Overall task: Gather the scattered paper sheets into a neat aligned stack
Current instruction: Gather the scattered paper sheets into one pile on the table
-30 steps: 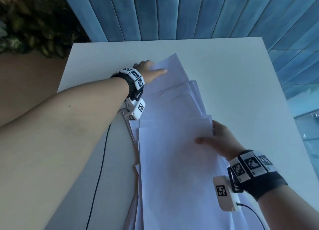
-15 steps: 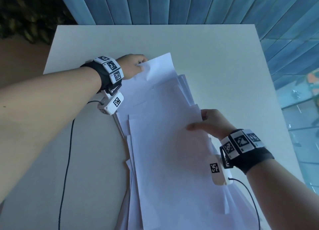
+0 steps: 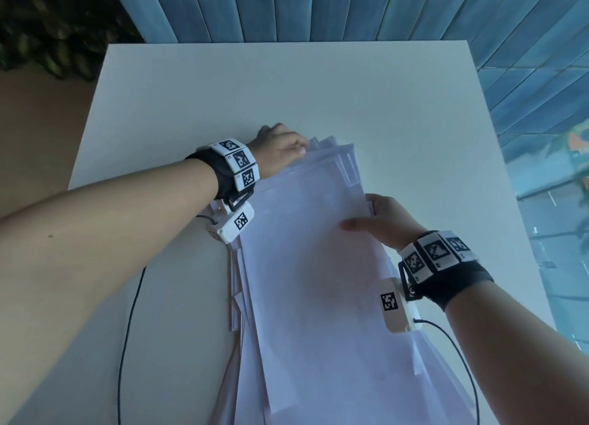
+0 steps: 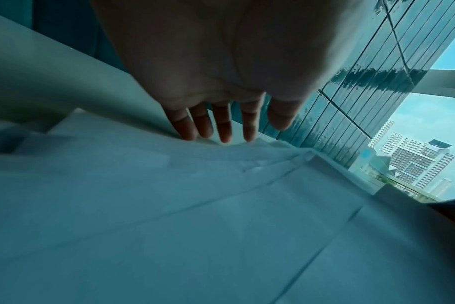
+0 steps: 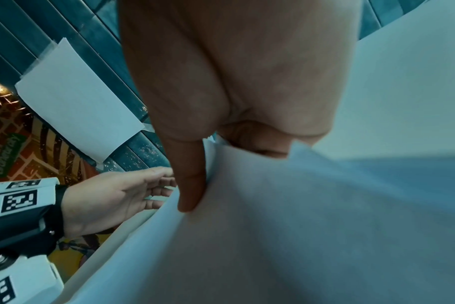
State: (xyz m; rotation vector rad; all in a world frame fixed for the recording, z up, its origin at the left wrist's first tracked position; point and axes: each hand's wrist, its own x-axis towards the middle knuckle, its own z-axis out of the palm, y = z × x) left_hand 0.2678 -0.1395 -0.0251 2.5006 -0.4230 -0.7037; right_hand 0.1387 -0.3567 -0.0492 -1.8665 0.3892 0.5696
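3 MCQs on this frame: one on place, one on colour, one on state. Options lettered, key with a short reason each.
1. Where on the paper sheets is the left hand?
A. far left corner
B. near edge
C. off the pile

2. What colour is the table?
A. black
B. white
C. red

3. How does the right hand hold the pile?
A. flat palm hovering above it
B. fist beside it
C. thumb on top, fingers under the right edge

Key: 1 A, the head view shows it at the pile's far left corner. 2 B, the bare top around the sheets is white. 3 C, the right wrist view shows the thumb pressed on top, the fingers hidden beneath.
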